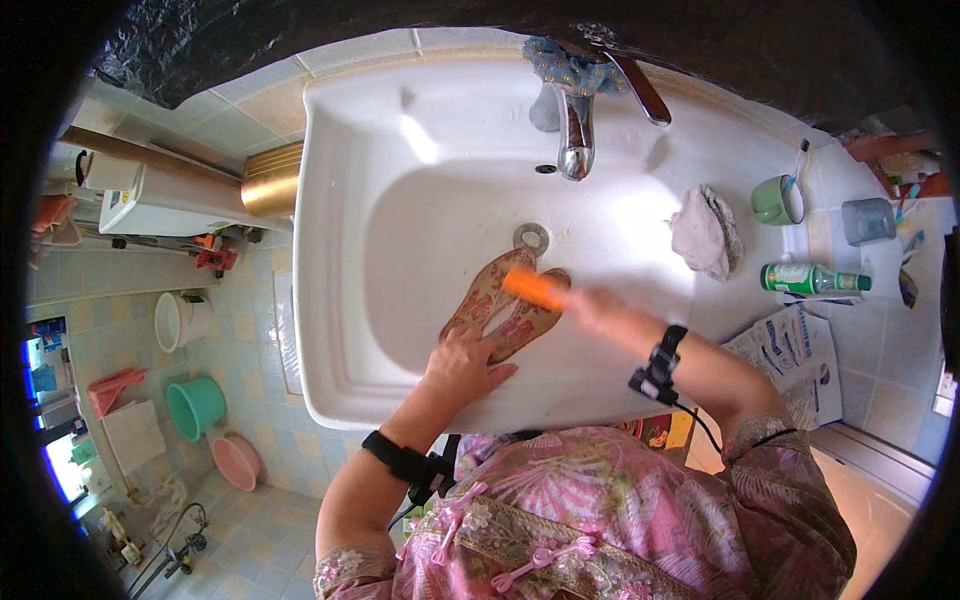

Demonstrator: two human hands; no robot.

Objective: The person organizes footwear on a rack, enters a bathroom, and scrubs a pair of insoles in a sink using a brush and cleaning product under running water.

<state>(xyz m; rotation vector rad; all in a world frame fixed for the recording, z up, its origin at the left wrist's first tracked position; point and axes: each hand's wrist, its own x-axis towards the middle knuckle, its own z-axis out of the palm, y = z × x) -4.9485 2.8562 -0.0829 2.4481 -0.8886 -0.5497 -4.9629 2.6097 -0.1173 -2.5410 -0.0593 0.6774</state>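
In the white washbasin [405, 247], two flat, floral-patterned pieces that look like shoe insoles lie side by side at an angle. The left insole [476, 300] reaches up to the metal drain ring [532, 238]. Beside it is the right insole [517, 337], with a pale gap between the two. My left hand [466, 365] holds down their near ends, fingers on the patterned fabric. An orange brush [531, 289] is gripped by my right hand [600, 309] and lies across the upper part of the insoles. Both brush and right hand are blurred; the bristles are hidden.
A chrome faucet [576, 142] overhangs the basin's far side. On the right ledge are a crumpled grey cloth [706, 232], a green mug [776, 201] holding a toothbrush, and a green bottle [814, 278] on its side. A gold-coloured cylinder [274, 180] stands against the left rim.
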